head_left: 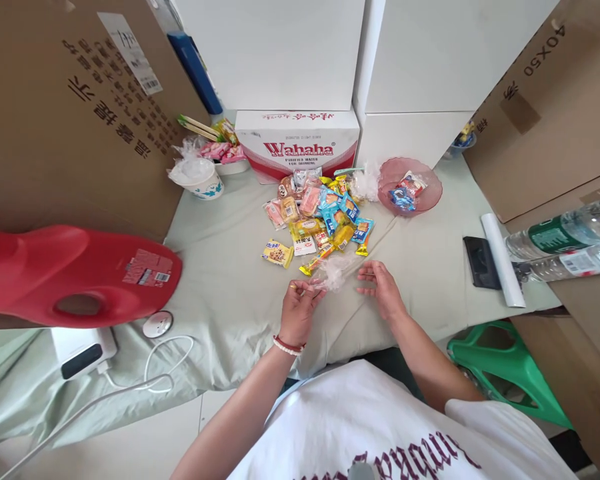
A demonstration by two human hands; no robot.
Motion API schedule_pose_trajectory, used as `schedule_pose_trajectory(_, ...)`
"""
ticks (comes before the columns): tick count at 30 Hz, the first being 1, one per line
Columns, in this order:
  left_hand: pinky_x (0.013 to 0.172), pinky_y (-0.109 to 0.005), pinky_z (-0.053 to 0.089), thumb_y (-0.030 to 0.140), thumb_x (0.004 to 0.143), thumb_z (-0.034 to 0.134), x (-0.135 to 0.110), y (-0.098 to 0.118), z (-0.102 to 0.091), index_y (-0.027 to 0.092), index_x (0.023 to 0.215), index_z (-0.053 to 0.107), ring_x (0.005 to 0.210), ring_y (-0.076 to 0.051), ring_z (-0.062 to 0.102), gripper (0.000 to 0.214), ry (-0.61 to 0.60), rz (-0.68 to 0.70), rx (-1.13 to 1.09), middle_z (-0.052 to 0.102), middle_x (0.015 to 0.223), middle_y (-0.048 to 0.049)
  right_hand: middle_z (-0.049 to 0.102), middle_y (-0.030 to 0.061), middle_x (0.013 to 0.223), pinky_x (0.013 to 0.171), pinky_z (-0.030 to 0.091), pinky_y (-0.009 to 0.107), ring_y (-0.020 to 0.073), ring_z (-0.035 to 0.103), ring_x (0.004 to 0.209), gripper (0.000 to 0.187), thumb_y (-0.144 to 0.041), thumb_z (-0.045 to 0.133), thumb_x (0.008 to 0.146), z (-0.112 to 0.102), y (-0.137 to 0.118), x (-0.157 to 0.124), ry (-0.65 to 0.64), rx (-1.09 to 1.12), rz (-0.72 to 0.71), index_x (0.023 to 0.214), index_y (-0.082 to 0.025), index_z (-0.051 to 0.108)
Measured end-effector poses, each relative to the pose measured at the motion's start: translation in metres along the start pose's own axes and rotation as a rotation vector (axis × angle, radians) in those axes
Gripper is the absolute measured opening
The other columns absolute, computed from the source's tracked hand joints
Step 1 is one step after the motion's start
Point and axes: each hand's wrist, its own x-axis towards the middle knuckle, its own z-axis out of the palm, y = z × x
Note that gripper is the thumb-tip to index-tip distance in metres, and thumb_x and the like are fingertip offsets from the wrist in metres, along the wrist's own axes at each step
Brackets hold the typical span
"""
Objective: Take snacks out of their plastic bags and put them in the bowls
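Note:
My left hand [301, 307], with a red and white bracelet at its wrist, pinches the near edge of a crumpled clear plastic bag [336, 272]. To the right of the bag, my right hand [381, 288] has its fingers apart and holds nothing. Just beyond both hands lies a loose heap of small wrapped snacks [325, 213] in yellow, blue, pink and white packets. One yellow packet [277, 254] sits by itself at the heap's left edge. A pink translucent bowl [435, 193] at the right holds a few packets, blue and red-white ones among them.
Behind the heap stands a Wahaha water carton [300, 143]. A white paper cup [203, 183] is at the back left, a large red jug [105, 273] at the left. A black phone [480, 262], a white roll [503, 263] and two bottles [560, 233] lie right.

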Motion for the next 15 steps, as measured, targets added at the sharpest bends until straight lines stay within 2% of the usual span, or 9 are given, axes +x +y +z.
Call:
schedule_pose_trajectory(1,0.099,-0.044,0.057,0.046,0.073,0.088,-0.002,-0.001,0.001,0.021,0.083,0.054,0.103,-0.019,0.069,0.043,-0.022,0.023,0.055,0.07,0.108,-0.0035,0.069,0.0073,0.119,0.071,0.063,0.035,0.0247,0.068,0.106,0.054,-0.073,0.064,0.085,0.002,-0.002,0.002,-0.002,-0.03,-0.016,0.118,-0.03,0.065)
schedule_pose_trajectory(3,0.101,-0.044,0.056,0.048,0.076,0.086,-0.006,-0.002,0.002,0.02,0.082,0.056,0.112,-0.023,0.067,0.041,-0.087,0.056,0.153,0.07,0.113,-0.0069,0.068,0.0062,0.117,0.069,0.062,0.035,0.0248,0.067,0.103,0.061,-0.068,0.073,0.079,0.004,-0.005,0.005,-0.039,-0.103,-0.016,0.126,-0.031,0.063)
schedule_pose_trajectory(5,0.103,-0.044,0.055,0.046,0.076,0.085,-0.008,-0.003,0.001,0.02,0.081,0.056,0.117,-0.025,0.066,0.039,-0.121,0.071,0.204,0.07,0.115,-0.0086,0.07,0.0041,0.102,0.066,0.06,0.032,0.0228,0.066,0.092,0.057,-0.058,0.083,0.071,0.004,-0.008,0.009,-0.071,-0.192,-0.029,0.117,-0.028,0.067)
schedule_pose_trajectory(7,0.102,-0.045,0.055,0.044,0.074,0.086,-0.006,-0.003,-0.003,0.021,0.079,0.054,0.117,-0.026,0.067,0.04,-0.077,0.064,0.187,0.07,0.115,-0.0085,0.068,0.0019,0.087,0.066,0.057,0.031,0.0203,0.063,0.082,0.043,-0.052,0.085,0.069,0.0,-0.01,0.011,-0.082,-0.237,-0.074,0.1,-0.025,0.071)
schedule_pose_trajectory(9,0.1,-0.046,0.056,0.041,0.07,0.088,-0.002,-0.003,-0.009,0.02,0.078,0.051,0.113,-0.026,0.07,0.043,-0.002,0.029,0.118,0.07,0.111,-0.0069,0.067,0.0006,0.081,0.072,0.057,0.033,0.0189,0.062,0.078,0.034,-0.051,0.083,0.071,-0.006,-0.012,0.01,-0.082,-0.192,-0.115,0.09,-0.025,0.072)
schedule_pose_trajectory(11,0.098,-0.046,0.057,0.038,0.066,0.09,0.002,0.0,-0.014,0.02,0.077,0.049,0.109,-0.026,0.071,0.046,0.049,-0.023,0.028,0.07,0.105,-0.005,0.067,-0.0003,0.081,0.078,0.057,0.034,0.0183,0.062,0.078,0.033,-0.049,0.084,0.071,-0.012,-0.012,0.006,-0.078,-0.093,-0.128,0.09,-0.025,0.073)
schedule_pose_trajectory(15,0.087,-0.043,0.06,0.04,0.069,0.087,0.002,0.006,-0.013,0.02,0.089,0.057,0.114,-0.027,0.069,0.041,0.054,-0.172,-0.046,0.071,0.112,-0.0074,0.069,-0.0004,0.083,0.084,0.058,0.036,0.0177,0.065,0.079,0.036,-0.047,0.091,0.066,-0.016,-0.007,-0.007,-0.092,0.049,-0.071,0.088,-0.026,0.073)
